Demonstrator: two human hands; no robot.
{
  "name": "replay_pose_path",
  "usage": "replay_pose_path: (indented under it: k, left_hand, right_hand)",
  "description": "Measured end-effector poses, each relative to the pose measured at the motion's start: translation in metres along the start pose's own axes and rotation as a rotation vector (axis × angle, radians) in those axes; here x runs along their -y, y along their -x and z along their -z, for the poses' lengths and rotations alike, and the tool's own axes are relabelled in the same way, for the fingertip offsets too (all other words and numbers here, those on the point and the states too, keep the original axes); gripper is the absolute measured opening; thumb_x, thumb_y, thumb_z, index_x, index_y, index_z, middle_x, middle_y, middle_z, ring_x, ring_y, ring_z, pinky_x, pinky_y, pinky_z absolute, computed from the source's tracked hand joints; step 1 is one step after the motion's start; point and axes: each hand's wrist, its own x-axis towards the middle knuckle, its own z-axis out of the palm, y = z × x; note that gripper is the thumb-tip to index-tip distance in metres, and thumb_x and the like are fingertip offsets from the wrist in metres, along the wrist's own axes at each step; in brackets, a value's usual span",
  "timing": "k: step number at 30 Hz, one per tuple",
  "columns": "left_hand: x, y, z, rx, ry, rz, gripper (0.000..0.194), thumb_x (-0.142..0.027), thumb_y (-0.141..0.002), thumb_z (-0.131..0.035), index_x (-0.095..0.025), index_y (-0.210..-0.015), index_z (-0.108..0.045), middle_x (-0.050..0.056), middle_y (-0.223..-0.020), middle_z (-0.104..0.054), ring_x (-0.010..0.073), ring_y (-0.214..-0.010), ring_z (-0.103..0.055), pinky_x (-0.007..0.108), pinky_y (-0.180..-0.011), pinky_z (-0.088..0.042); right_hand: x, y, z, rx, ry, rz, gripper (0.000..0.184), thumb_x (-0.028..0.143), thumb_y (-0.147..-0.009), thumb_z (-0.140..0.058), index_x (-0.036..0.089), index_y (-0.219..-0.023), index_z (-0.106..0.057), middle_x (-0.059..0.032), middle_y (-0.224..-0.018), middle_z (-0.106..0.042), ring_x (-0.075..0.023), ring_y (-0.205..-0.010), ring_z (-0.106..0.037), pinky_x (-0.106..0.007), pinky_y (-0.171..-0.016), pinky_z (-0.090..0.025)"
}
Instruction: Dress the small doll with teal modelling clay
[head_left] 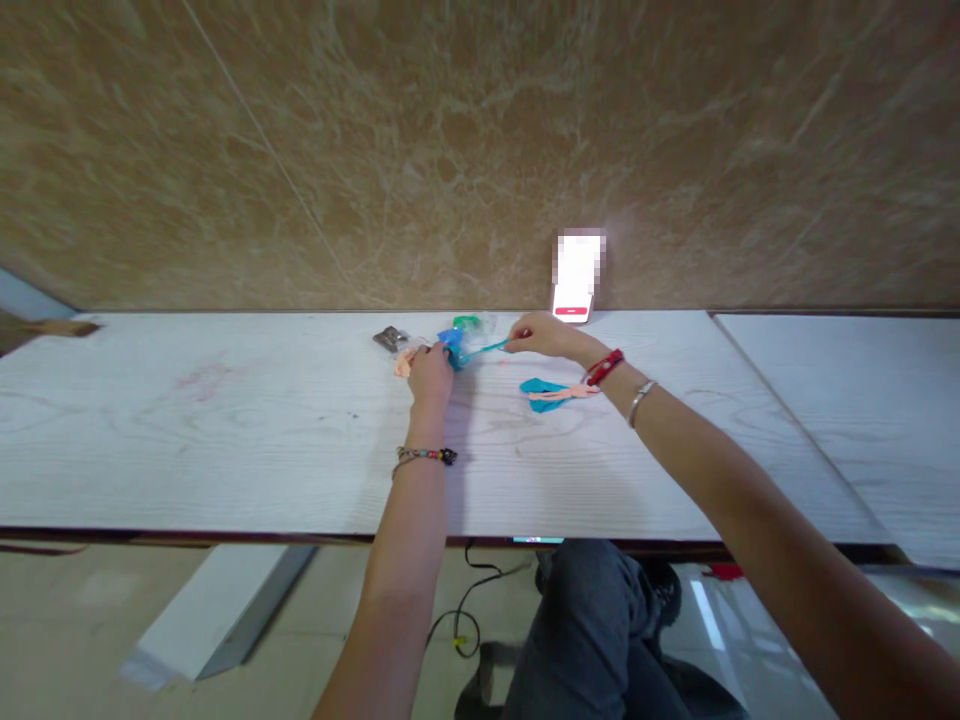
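My left hand (431,372) is closed at the near side of a small pile of packets, gripping a teal lump (454,356) that looks like soft modelling clay. A thin teal strand (487,348) stretches from this lump to the right. Its far end is pinched in the fingers of my right hand (534,334). Around my left hand lie a peach lump (403,362), a dark brown packet (390,339), a blue packet (450,336) and a green packet (466,322) in clear plastic. Below my right hand, a teal and peach clay shape (551,394) rests flat on the table.
A lit phone (576,275) leans against the brown marbled wall (420,150) behind the white wood-grain table (247,440). A seam crosses the tabletop at the right. Under the front edge are a black cable (457,615) and a long white box (214,610) on the floor.
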Motion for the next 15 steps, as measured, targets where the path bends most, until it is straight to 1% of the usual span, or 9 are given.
replay_pose_path:
  k: [3,5,7,9,11,12,13,15]
  left_hand:
    - [-0.001,0.003,0.002,-0.036,-0.004,0.01,0.034,-0.019,-0.088,-0.033,-0.015,-0.107,-0.061,0.017,-0.103,-0.058,0.0292,-0.099,-0.055,0.04,-0.08,-0.045]
    - [-0.004,0.005,0.003,-0.06,-0.002,0.015,0.034,-0.017,-0.087,-0.034,-0.015,-0.108,-0.06,0.018,-0.105,-0.056,0.0302,-0.101,-0.053,0.041,-0.079,-0.045]
    - [-0.008,0.007,0.005,-0.105,-0.015,0.018,0.034,-0.014,-0.086,-0.035,-0.014,-0.11,-0.059,0.019,-0.111,-0.053,0.0322,-0.105,-0.05,0.043,-0.08,-0.044]
    - [-0.015,0.01,0.006,-0.192,-0.05,-0.005,0.035,-0.013,-0.084,-0.037,-0.014,-0.112,-0.058,0.019,-0.116,-0.05,0.0336,-0.107,-0.048,0.046,-0.083,-0.042]
    - [-0.025,0.014,0.004,-0.285,-0.065,-0.083,0.036,-0.013,-0.084,-0.039,-0.016,-0.113,-0.058,0.017,-0.118,-0.05,0.0332,-0.107,-0.047,0.047,-0.087,-0.04]
    - [-0.032,0.016,0.003,-0.316,-0.056,-0.146,0.035,-0.013,-0.083,-0.04,-0.017,-0.112,-0.058,0.016,-0.118,-0.05,0.0322,-0.107,-0.047,0.046,-0.088,-0.04]
    - [-0.039,0.018,0.001,-0.33,-0.04,-0.219,0.034,-0.014,-0.083,-0.04,-0.017,-0.112,-0.059,0.015,-0.117,-0.051,0.0312,-0.107,-0.047,0.045,-0.089,-0.04]
    - [-0.053,0.024,-0.005,-0.306,-0.001,-0.376,0.032,-0.014,-0.083,-0.042,-0.016,-0.11,-0.06,0.014,-0.118,-0.05,0.0286,-0.109,-0.046,0.041,-0.091,-0.041]
  right_hand:
    - [-0.029,0.035,0.021,-0.098,-0.289,-0.073,0.019,0.029,-0.077,-0.055,0.013,-0.073,-0.063,-0.0026,-0.067,-0.064,-0.0093,-0.062,-0.054,-0.021,-0.055,-0.039]
    - [-0.048,0.059,0.029,-0.195,-0.382,-0.158,0.018,0.032,-0.075,-0.058,0.014,-0.069,-0.06,-0.0027,-0.063,-0.062,-0.0102,-0.061,-0.055,-0.022,-0.055,-0.04]
    - [-0.066,0.081,0.032,-0.29,-0.449,-0.203,0.019,0.033,-0.071,-0.062,0.015,-0.071,-0.058,-0.0023,-0.062,-0.062,-0.0106,-0.06,-0.056,-0.024,-0.056,-0.042]
    - [-0.082,0.098,0.03,-0.349,-0.54,-0.242,0.025,0.035,-0.066,-0.066,0.015,-0.079,-0.056,-0.0016,-0.063,-0.062,-0.0112,-0.061,-0.058,-0.024,-0.057,-0.043]
    - [-0.095,0.109,0.025,-0.375,-0.656,-0.249,0.038,0.036,-0.064,-0.067,0.015,-0.093,-0.056,-0.001,-0.066,-0.063,-0.0117,-0.063,-0.059,-0.025,-0.059,-0.046]
    - [-0.101,0.113,0.023,-0.379,-0.709,-0.233,0.044,0.036,-0.064,-0.067,0.015,-0.101,-0.055,-0.0014,-0.07,-0.064,-0.0118,-0.066,-0.06,-0.026,-0.062,-0.047]
    - [-0.106,0.115,0.02,-0.381,-0.752,-0.22,0.048,0.036,-0.065,-0.067,0.015,-0.106,-0.055,-0.0025,-0.074,-0.065,-0.0115,-0.067,-0.06,-0.027,-0.065,-0.048]
    - [-0.113,0.116,0.016,-0.391,-0.81,-0.199,0.046,0.038,-0.065,-0.066,0.014,-0.104,-0.059,-0.0048,-0.083,-0.065,-0.0111,-0.07,-0.06,-0.03,-0.072,-0.05]
